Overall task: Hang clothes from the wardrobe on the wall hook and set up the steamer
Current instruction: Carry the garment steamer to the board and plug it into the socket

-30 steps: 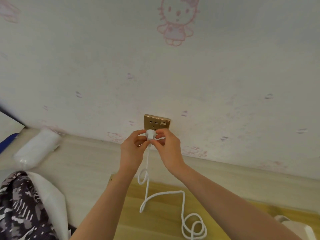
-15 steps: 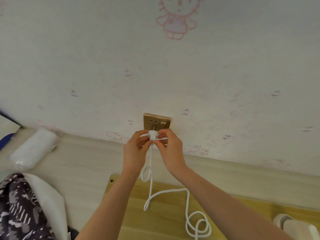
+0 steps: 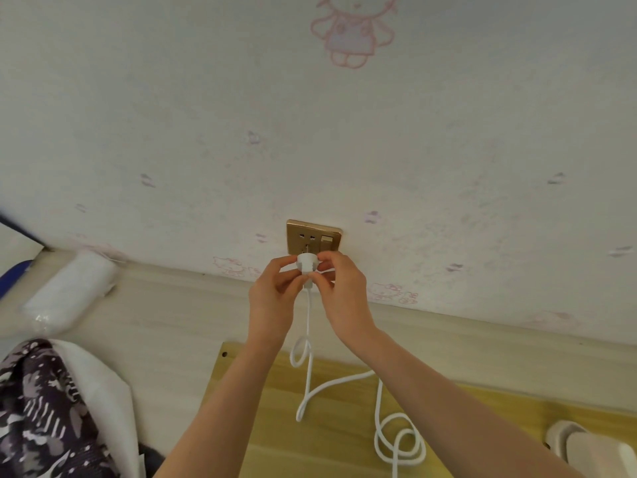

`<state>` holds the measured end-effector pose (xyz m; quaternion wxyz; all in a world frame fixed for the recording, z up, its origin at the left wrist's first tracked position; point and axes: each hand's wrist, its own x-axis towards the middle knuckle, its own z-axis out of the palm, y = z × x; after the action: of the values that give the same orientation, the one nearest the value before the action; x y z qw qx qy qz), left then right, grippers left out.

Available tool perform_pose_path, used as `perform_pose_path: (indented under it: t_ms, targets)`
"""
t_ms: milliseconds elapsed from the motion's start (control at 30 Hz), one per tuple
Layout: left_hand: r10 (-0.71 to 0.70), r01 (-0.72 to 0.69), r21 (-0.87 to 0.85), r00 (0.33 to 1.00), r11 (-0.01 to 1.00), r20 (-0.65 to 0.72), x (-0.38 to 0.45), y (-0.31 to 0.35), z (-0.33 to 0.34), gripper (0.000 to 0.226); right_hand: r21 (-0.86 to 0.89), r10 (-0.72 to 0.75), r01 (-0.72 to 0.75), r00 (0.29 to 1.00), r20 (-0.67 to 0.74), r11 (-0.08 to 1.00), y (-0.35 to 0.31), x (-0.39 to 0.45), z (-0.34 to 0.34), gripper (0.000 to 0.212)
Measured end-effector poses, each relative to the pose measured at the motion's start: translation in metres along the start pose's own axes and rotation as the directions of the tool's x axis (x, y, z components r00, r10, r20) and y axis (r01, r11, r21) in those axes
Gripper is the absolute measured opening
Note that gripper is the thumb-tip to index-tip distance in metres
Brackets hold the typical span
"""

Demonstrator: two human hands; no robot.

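At the centre of the head view, just below a brass-coloured wall socket [image 3: 313, 237], two hands meet around one small white plug [image 3: 306, 263]: the left hand [image 3: 272, 301] pinches its round body from the left with curled thumb and fingers, and the right hand [image 3: 344, 294] pinches it from the right, its fingers also curled over the plug's neck. The plug sits right at the socket's lower edge, over the lower holes; whether its pins are in them cannot be told. The socket plate is one square, smooth and metallic, with slots on its left and one pale rocker switch on its right. From the plug a single white cord [image 3: 308, 339] hangs straight down, makes one small loop, sweeps right and coils in about two loops in the lower right over a yellow wooden board [image 3: 269, 426], smooth, with a rounded corner and a small hole. Above the hands the wall [image 3: 206, 98] spreads wide and bare of fittings, papered in pale matt paper with faint pink cartoon-cat prints. Along its foot runs a pale wood-grain ledge [image 3: 165, 322]. One white plastic-wrapped roll [image 3: 69, 294] lies at mid left near the ledge's left end. A dark patterned cloth [image 3: 41, 415] fills the lower left corner, and a cream rounded steamer body [image 3: 593, 450] shows partly at the lower right edge.
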<state>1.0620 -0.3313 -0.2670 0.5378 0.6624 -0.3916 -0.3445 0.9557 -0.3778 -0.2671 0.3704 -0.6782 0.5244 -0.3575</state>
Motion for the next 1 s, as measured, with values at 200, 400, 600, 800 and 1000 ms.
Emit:
perform_pose_path:
  t_ms: [200,400,600,800,1000]
  targets:
    - [0.014,-0.014,0.02,1.0,1.0,0.012,0.002,0.002,-0.004,0.03,0.024,0.024,-0.023,0.999,-0.025,0.999,-0.004,-0.001,0.005,0.02]
    - [0.043,-0.044,0.064,0.999,0.997,0.013,0.002,-0.002,-0.001,0.032,-0.076,-0.068,0.071,0.997,0.036,0.995,0.0,-0.002,0.0,0.023]
    - [0.044,-0.044,0.073,0.999,0.996,0.0,0.003,-0.006,0.002,0.032,-0.112,-0.087,0.092,0.995,0.048,0.989,0.004,-0.001,-0.002,0.025]
    - [0.069,-0.072,0.1,0.997,0.992,0.033,0.008,-0.009,-0.006,0.034,-0.116,-0.125,0.128,0.992,0.03,0.985,0.002,-0.003,0.005,0.022]
    - [0.03,-0.031,0.021,0.998,0.999,0.056,0.01,-0.011,-0.009,0.027,-0.096,-0.116,0.117,0.993,0.019,0.988,0.003,-0.005,0.007,0.026]
